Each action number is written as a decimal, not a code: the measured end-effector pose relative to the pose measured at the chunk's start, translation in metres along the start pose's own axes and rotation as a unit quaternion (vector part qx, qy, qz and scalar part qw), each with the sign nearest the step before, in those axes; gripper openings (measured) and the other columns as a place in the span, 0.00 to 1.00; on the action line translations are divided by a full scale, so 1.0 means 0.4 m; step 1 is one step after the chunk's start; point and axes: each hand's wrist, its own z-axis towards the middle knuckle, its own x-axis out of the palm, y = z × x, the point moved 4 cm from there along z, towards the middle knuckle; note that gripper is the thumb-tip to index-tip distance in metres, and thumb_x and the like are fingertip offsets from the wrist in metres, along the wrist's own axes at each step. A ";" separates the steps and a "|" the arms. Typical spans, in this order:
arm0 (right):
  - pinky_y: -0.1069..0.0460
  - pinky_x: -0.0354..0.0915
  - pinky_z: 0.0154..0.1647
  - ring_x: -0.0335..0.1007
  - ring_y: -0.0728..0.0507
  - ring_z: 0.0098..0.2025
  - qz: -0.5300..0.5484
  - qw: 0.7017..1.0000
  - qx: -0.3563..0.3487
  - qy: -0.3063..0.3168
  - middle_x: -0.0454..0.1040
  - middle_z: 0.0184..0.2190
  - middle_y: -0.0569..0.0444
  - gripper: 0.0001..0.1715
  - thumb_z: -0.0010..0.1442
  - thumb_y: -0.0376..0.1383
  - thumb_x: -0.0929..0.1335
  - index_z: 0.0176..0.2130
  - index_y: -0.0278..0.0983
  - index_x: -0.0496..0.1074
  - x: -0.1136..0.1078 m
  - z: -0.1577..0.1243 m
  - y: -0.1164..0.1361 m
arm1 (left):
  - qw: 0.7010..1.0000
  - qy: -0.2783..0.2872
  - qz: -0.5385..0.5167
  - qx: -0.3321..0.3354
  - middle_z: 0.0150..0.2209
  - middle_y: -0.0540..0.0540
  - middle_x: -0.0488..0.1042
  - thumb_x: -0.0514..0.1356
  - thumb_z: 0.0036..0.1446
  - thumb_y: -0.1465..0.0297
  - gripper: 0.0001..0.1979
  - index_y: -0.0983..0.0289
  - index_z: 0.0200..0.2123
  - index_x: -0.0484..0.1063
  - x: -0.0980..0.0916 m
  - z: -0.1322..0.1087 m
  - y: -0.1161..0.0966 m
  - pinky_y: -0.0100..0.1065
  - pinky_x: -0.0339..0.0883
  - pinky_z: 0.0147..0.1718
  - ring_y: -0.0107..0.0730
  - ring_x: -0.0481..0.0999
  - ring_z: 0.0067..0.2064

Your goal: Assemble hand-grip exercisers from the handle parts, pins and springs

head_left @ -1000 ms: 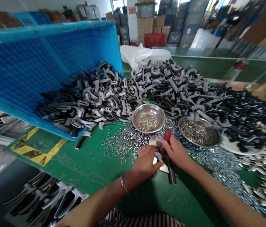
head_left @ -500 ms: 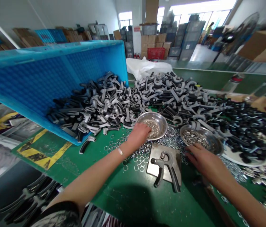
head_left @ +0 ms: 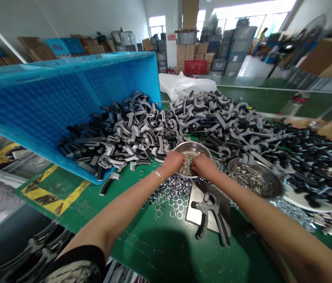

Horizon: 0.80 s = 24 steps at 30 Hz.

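My left hand (head_left: 174, 163) is at the left rim of a round metal bowl (head_left: 197, 146) of tiny brassy metal parts, its fingers curled inward and their tips hidden. Across from it, my right hand (head_left: 204, 166) reaches into the same bowl with fingers pinched together. Whatever either hand holds is too small or too covered to make out. Below them, a hand grip strengthener (head_left: 211, 214) with black handles and a coil spring lies on a square metal plate (head_left: 193, 212). Loose metal rings (head_left: 176, 203) are scattered left of the plate.
A second metal bowl (head_left: 274, 184) holds small metal pins to the right. Grey and black handles (head_left: 136, 133) spill from a tipped blue crate (head_left: 65, 90) and pile along the back. Black knobs (head_left: 310, 153) and shiny metal pieces (head_left: 331, 216) cover the right side.
My right hand has moved left from the bowl of pins into the bowl of tiny parts. My left hand stays at that bowl, and the view has shifted slightly.
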 end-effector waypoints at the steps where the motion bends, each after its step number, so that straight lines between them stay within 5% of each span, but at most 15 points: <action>1: 0.46 0.65 0.47 0.71 0.34 0.48 0.011 1.000 0.012 -0.004 0.80 0.39 0.39 0.06 0.61 0.31 0.68 0.35 0.35 0.76 0.003 -0.001 -0.002 | 1.000 -0.006 -0.007 -0.004 0.39 0.65 0.80 0.56 0.61 0.75 0.08 0.68 0.37 0.77 0.003 0.004 0.001 0.45 0.61 0.52 0.46 0.77 0.46; 8: 0.47 0.64 0.48 0.72 0.39 0.46 0.125 0.988 0.065 -0.071 0.78 0.41 0.43 0.07 0.64 0.31 0.63 0.41 0.34 0.71 -0.047 -0.014 -0.014 | 0.997 -0.048 -0.063 -0.012 0.40 0.61 0.79 0.57 0.63 0.72 0.08 0.67 0.39 0.75 -0.030 -0.003 -0.001 0.41 0.64 0.50 0.42 0.77 0.46; 13: 0.49 0.69 0.40 0.74 0.43 0.36 0.251 0.958 0.084 -0.109 0.75 0.35 0.53 0.09 0.67 0.39 0.61 0.41 0.38 0.67 -0.115 -0.206 -0.057 | 0.961 -0.106 -0.254 0.007 0.43 0.54 0.78 0.57 0.64 0.71 0.07 0.63 0.42 0.75 -0.056 -0.156 -0.078 0.36 0.67 0.49 0.33 0.76 0.46; 15: 0.49 0.70 0.37 0.75 0.45 0.33 0.381 0.913 0.115 -0.090 0.74 0.32 0.56 0.10 0.67 0.43 0.62 0.40 0.39 0.66 -0.101 -0.314 -0.067 | 0.926 -0.074 -0.371 0.010 0.39 0.52 0.79 0.60 0.61 0.71 0.05 0.62 0.40 0.75 -0.027 -0.223 -0.138 0.34 0.69 0.44 0.32 0.77 0.41; 18: 0.50 0.70 0.37 0.75 0.46 0.32 0.585 0.790 0.178 -0.037 0.75 0.33 0.57 0.12 0.63 0.45 0.67 0.38 0.39 0.67 -0.044 -0.452 -0.052 | 0.907 -0.003 -0.420 0.018 0.35 0.51 0.79 0.62 0.60 0.70 0.04 0.63 0.37 0.75 0.029 -0.278 -0.228 0.32 0.68 0.38 0.32 0.77 0.37; 21: 0.51 0.70 0.35 0.75 0.47 0.29 0.670 0.711 0.214 -0.001 0.77 0.34 0.54 0.16 0.61 0.47 0.70 0.37 0.38 0.67 0.000 -0.535 -0.020 | 0.947 -0.013 -0.316 0.053 0.37 0.53 0.78 0.61 0.62 0.69 0.05 0.63 0.35 0.76 0.056 -0.279 -0.283 0.37 0.65 0.46 0.36 0.75 0.42; 24: 0.50 0.70 0.34 0.74 0.48 0.28 0.690 0.689 0.221 -0.001 0.77 0.34 0.54 0.17 0.60 0.48 0.71 0.36 0.37 0.69 0.008 -0.567 -0.003 | 0.981 -0.028 -0.175 0.082 0.38 0.56 0.77 0.60 0.63 0.67 0.07 0.63 0.37 0.76 0.065 -0.265 -0.306 0.44 0.60 0.51 0.41 0.73 0.46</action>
